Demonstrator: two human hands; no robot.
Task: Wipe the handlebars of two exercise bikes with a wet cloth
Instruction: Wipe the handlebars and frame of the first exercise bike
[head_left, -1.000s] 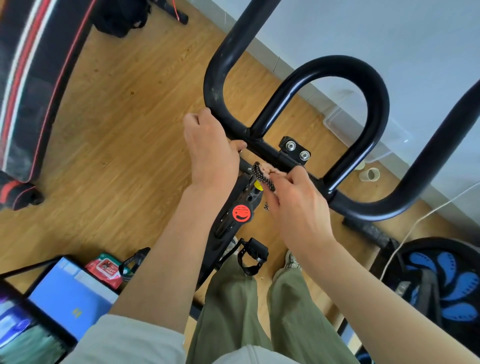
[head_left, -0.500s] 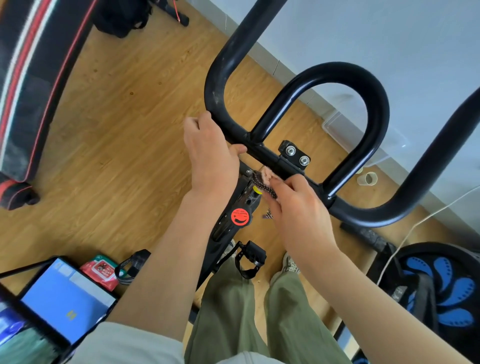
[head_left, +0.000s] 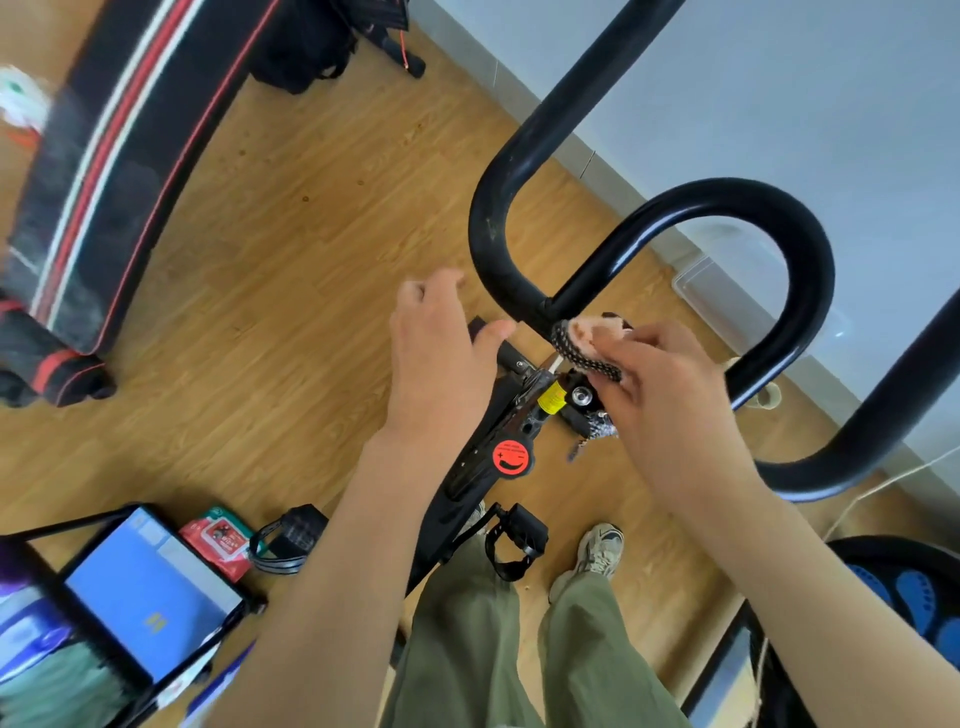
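Cloth bunched in the right hand presses on the exercise bike's black handlebar at its centre junction. Just beside that grip, the left hand hovers loosely open, holding nothing. Judging by this, wiping is mid-course; the outer loops and a second bike, unseen, remain.

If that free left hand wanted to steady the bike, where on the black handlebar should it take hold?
Likely the bare left bend of the handlebar, approached from the floor side. The tube is round and unobstructed there, near the left hand; the right hand presses the cloth at the centre junction.
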